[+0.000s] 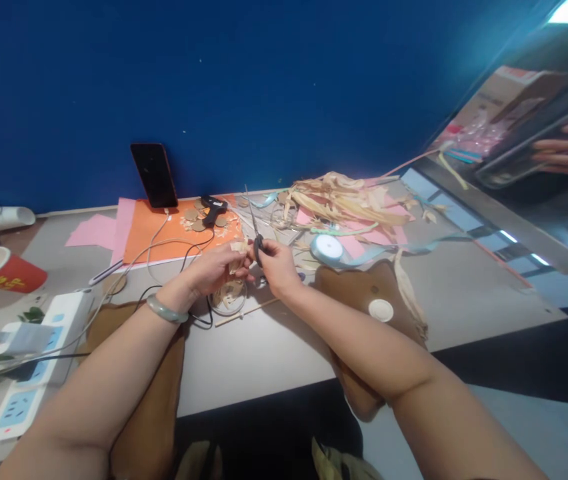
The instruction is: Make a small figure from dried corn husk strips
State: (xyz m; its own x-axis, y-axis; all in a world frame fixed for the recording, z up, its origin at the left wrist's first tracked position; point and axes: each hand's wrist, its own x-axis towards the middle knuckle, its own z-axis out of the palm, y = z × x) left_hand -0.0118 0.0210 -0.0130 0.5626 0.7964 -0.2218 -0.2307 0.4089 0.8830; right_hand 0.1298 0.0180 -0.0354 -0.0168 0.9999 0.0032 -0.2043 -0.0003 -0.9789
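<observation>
Scissors (pixel 255 225), one pair, at frame centre, long axis near vertical, tips pointing up and slightly left; right hand (pixel 279 268) grips the handles (pixel 259 249), left hand (pixel 218 268) pinches one pale scrap (pixel 238 249). Left of centre: one smartphone (pixel 155 175), one glue gun (pixel 213 211).

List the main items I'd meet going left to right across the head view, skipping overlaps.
Red paper cup → upright phone → left hand → right hand → ribbon spool → white disc.
</observation>
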